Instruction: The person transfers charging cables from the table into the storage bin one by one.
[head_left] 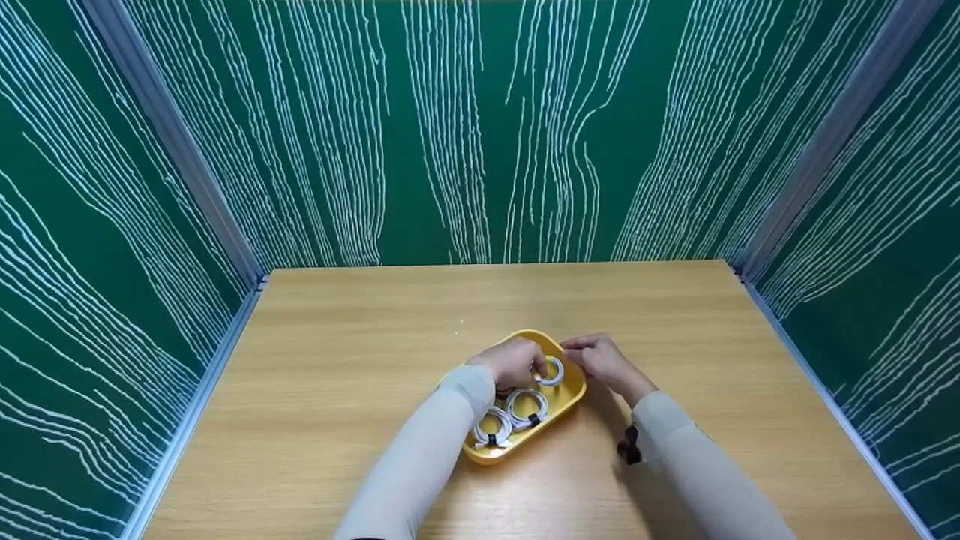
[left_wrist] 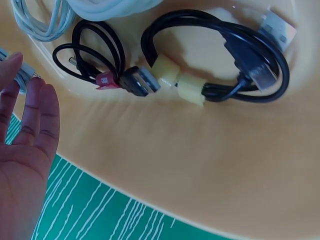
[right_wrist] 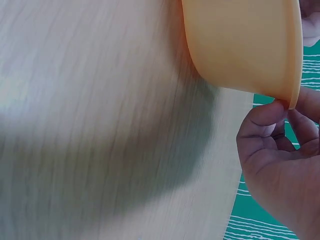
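Observation:
My left hand [head_left: 516,361] reaches down into a yellow plastic tub [head_left: 510,452] and pinches a coiled white cable [head_left: 553,372] near its right end. In the left wrist view, part of that cable [left_wrist: 23,77] shows between thumb and fingertips. My right hand [head_left: 604,361] grips the tub's rim at the right, thumb on one side and fingers on the other, as the right wrist view shows. Two more white cable coils with black ties, a left one [head_left: 501,414] and a middle one [head_left: 543,407], lie in the tub.
Beside the white coils in the tub lie a small black USB cable [left_wrist: 117,55] with a red tag and a larger black cable [left_wrist: 282,65] with pale tape. The tub stands on a wooden table [head_left: 337,360], enclosed by green walls [head_left: 495,150] with white lines.

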